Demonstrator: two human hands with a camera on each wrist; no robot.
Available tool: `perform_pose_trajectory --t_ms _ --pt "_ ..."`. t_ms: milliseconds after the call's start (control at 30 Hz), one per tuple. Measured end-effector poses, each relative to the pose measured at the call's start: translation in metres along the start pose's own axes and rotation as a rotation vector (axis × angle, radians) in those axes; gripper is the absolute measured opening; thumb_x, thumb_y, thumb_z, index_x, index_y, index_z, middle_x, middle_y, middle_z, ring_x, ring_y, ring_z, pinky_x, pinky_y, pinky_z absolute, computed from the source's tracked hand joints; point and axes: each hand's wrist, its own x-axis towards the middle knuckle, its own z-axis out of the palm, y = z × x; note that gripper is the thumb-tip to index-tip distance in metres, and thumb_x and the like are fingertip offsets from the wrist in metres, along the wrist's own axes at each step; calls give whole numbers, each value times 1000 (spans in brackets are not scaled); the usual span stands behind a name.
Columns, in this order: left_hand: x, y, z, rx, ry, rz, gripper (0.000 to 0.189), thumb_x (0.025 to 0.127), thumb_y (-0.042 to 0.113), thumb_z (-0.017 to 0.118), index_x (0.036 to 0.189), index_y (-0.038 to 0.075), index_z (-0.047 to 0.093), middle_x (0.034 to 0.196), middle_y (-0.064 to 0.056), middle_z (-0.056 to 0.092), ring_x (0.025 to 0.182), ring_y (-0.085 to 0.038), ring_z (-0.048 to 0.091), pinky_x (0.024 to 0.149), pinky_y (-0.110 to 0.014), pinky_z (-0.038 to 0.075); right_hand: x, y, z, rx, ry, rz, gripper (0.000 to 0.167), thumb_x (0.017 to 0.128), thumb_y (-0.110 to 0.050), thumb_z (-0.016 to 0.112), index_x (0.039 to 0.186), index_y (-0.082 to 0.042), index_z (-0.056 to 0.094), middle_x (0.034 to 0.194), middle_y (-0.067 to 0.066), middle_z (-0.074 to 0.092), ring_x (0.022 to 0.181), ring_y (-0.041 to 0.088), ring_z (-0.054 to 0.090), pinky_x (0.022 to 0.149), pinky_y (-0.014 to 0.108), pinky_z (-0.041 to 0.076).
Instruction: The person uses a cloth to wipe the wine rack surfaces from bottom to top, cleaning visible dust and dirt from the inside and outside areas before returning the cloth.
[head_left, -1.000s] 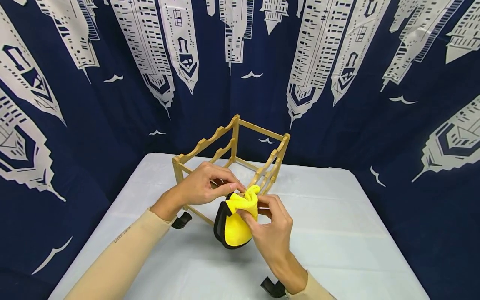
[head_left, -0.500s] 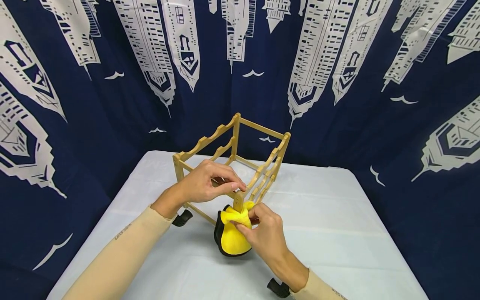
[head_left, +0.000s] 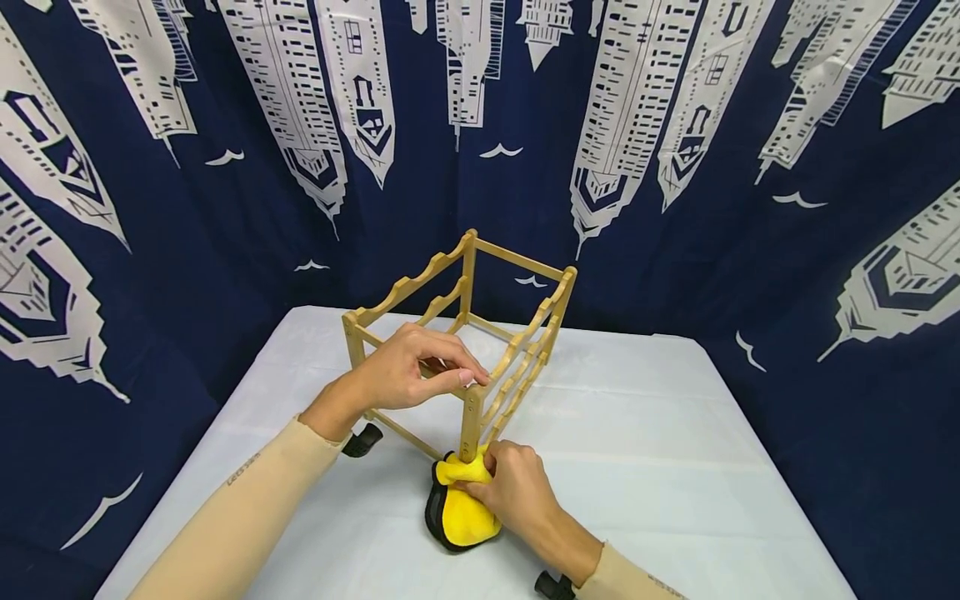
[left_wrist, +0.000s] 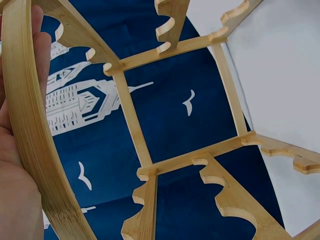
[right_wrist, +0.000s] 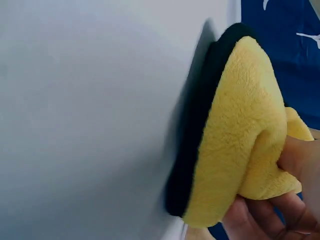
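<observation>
A light wooden rack [head_left: 471,417] with scalloped rails stands on the table, one corner post facing me. My left hand [head_left: 416,367] holds its near top bar beside that corner; in the left wrist view the fingers lie behind the curved wooden bar [left_wrist: 22,100]. Lower down, my right hand [head_left: 521,492] pinches a yellow cleaning cloth [head_left: 468,521] with a black edge around the bottom of the near post. The right wrist view has the cloth's plush yellow side [right_wrist: 235,135] bunched between thumb and fingers, its dark border close to the white tabletop.
A white cloth covers the table [head_left: 675,467]. Behind it hangs a navy curtain [head_left: 420,208] printed with white buildings and birds. Black wrist-worn devices show at the left wrist [head_left: 362,440] and the right wrist [head_left: 553,586].
My right hand has slid the yellow cloth down the near post, from its top corner to near the table, uncovering the post. My left hand stays on the top bar.
</observation>
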Motion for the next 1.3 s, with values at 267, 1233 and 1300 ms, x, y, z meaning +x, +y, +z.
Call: perform_pose_trajectory --t_ms 267,1233,1300 --pt "0 -1 1 5 9 6 19 111 8 77 117 19 92 114 2 90 93 -9 82 75 -31 74 -5 6 8 13 99 -71 53 71 -26 116 72 -16 64 67 -8 60 63 -3 46 55 12 42" --pt "0 0 0 4 3 12 27 115 7 68 119 17 92 114 5 90 85 -11 72 70 -25 60 27 -36 -73 257 441 -346 38 79 -4 109 89 -8 73 87 3 78 76 15 81 74 19 70" --pt "1 1 1 14 6 9 26 115 8 68 120 19 92 114 6 90 83 -11 71 70 -26 61 26 -33 -76 276 436 -351 38 79 -3 109 89 -9 73 88 2 78 76 15 81 74 20 70"
